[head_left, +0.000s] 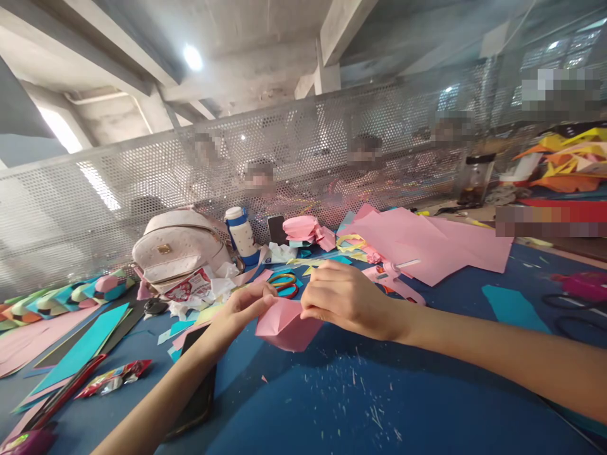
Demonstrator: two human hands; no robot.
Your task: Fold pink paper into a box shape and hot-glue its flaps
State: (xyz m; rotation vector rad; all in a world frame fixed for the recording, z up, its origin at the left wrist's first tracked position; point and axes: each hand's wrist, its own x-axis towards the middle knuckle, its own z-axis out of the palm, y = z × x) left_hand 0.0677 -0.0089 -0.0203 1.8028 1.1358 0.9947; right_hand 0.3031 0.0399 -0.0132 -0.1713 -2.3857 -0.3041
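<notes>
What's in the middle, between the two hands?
The head view shows a folded pink paper shape between the left hand and right hand, with scissors handles behind it.

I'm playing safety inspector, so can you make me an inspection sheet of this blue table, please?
Surface: blue tabletop, littered with tiny pale scraps.
Work in hand: pink folded paper piece, between both hands.
Clutter: pink plastic glue gun, scissors with round yellow-and-red handles, black rectangular phone-like slab.
Hands: left hand and right hand each pinch the pink piece with their fingers.
Cables: none clearly seen.
Surroundings: grey perforated metal screen behind; people beyond, partly hidden.
</notes>
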